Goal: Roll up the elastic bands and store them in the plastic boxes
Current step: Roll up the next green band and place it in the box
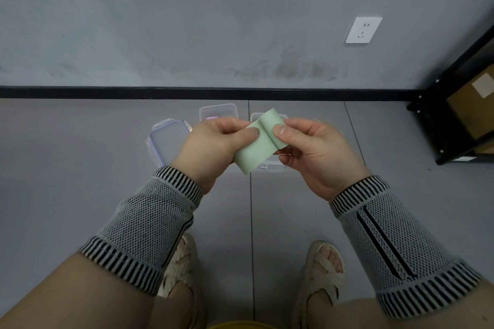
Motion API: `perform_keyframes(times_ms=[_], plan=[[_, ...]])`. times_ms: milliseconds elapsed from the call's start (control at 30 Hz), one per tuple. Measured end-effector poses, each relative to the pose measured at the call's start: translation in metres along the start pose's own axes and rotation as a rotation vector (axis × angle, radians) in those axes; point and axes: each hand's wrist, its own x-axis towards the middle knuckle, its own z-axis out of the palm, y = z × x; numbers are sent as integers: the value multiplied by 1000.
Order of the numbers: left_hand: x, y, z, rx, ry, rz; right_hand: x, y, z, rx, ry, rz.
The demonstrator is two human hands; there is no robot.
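White wall socket (363, 30); black shelf frame (438, 125) holding cardboard box (473, 109).

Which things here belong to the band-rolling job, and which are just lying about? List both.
Job: green elastic band, pinched by left hand and right hand; clear plastic boxes on the floor; box lid.

Lying about: wall socket; black shelf with cardboard box.
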Motion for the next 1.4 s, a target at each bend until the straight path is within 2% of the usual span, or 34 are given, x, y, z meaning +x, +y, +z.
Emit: perform_keyframes(times_ms=[500,733,933,1167,1400], plan=[[-4,0,8,46,51,99,1,7,5,-356,123,-237],[-4,1,10,92,91,94,2,9,4,-399,112,-243],[-2,0,6,49,70,61,4,11,4,-314,89,-225],[-2,3,2,-23,25,66,3,10,6,-163,78,-114],[-4,3,2,-62,7,58,4,8,5,-126,94,-68]])
